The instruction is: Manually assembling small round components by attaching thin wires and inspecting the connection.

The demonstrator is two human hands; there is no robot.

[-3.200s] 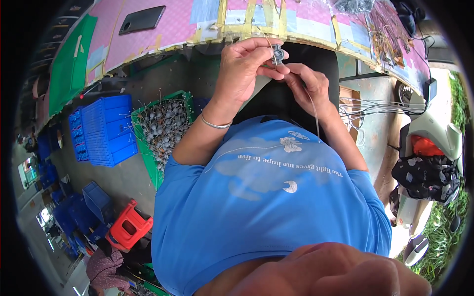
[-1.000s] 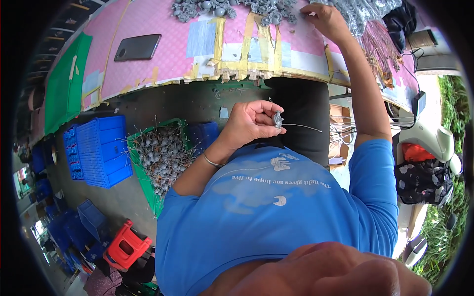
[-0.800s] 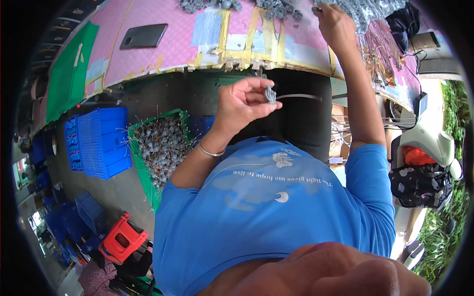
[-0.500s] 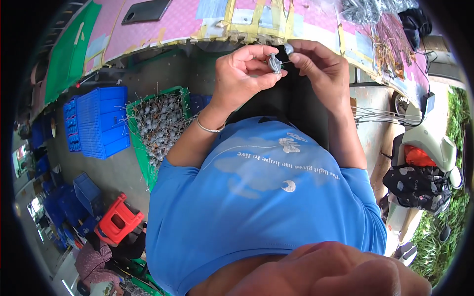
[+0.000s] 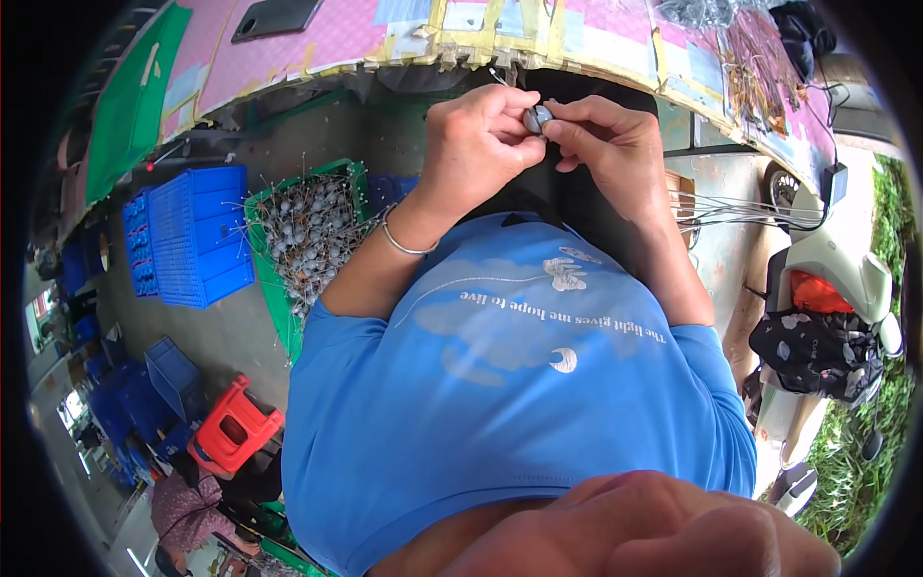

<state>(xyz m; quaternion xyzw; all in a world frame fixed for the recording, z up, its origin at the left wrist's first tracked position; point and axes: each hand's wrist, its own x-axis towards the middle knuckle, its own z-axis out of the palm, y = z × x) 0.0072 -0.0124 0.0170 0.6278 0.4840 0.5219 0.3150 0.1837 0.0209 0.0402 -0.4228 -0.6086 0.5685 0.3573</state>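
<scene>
Close to the table's edge, my left hand [image 5: 476,139] and my right hand [image 5: 615,144] meet fingertip to fingertip. Between them is a small grey rounded part [image 5: 537,118], and both hands are closed on it with thumb and fingers. The fingers cover much of the part, so its full shape is hidden. A thin wire with a pale tip [image 5: 495,74] shows just beyond my left fingers. Left of my left arm, a green crate [image 5: 274,298] holds many similar grey parts with thin wires sticking out.
Ahead runs a worktable [image 5: 351,38] with a pink, taped top and a dark phone [image 5: 275,19] on it. Blue crates [image 5: 202,236] and a red stool [image 5: 234,423] stand left. Cables [image 5: 750,209] and a scooter [image 5: 836,279] are at right. Another person [image 5: 187,510] is at lower left.
My right hand has moved left and a little down, bringing its small silvery rounded piece against the grey part in my left hand. The left hand has barely moved.
</scene>
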